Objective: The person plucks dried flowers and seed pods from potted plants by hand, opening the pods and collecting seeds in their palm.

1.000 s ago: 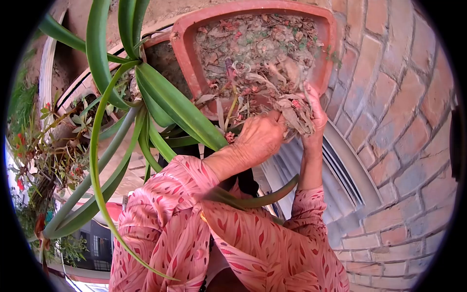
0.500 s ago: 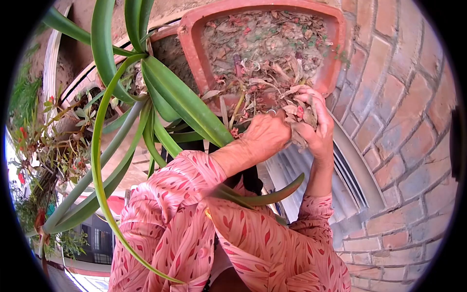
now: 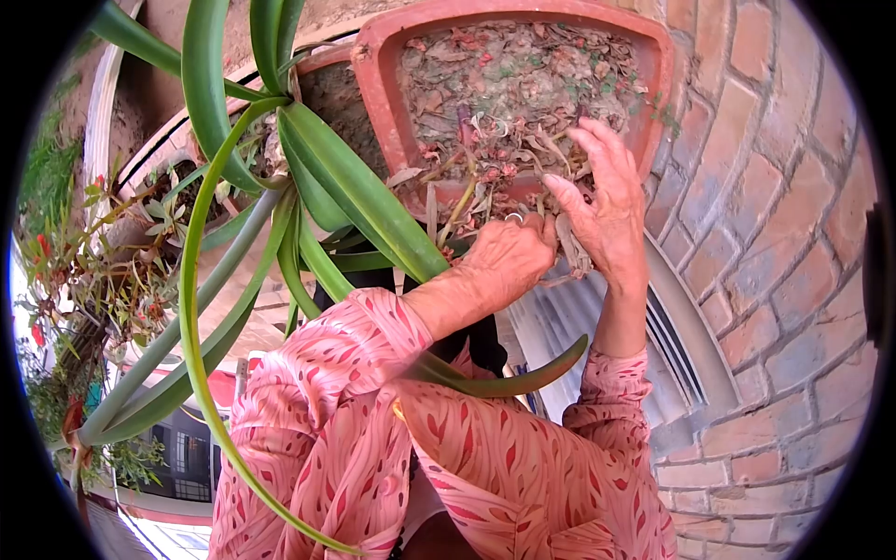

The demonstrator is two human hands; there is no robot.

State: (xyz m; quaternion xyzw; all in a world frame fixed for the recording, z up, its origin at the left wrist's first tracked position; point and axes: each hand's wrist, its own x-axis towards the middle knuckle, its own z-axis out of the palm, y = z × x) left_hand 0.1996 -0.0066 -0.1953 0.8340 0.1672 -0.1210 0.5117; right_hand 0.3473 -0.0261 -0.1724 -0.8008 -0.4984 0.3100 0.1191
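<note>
My left hand (image 3: 509,254), wearing a ring, is closed around dry, withered stems (image 3: 571,247) at the near rim of the terracotta-coloured planter. Some brown leaves hang out beside its knuckles. Over the planter's near right corner, my right hand (image 3: 611,205) is open, thumb and fingers apart, with nothing seen in its grasp. Shrivelled leaves and small reddish flowers (image 3: 509,171) lie between and ahead of the hands. The planter (image 3: 665,84) holds soil covered with dry leaf litter (image 3: 523,75). Where my left fingertips end is hidden.
A large plant with long green strap leaves (image 3: 359,191) rises on the left, one leaf reaching close to my left wrist. Red-flowered plants (image 3: 93,271) stand further left. Brick paving (image 3: 737,205) runs along the right. A pale ridged surface (image 3: 597,327) lies below the hands.
My right hand has opened and moved up, releasing the dry leaves and flowers it cupped, which now lie at the planter's near side. My left hand stays closed in nearly the same place.
</note>
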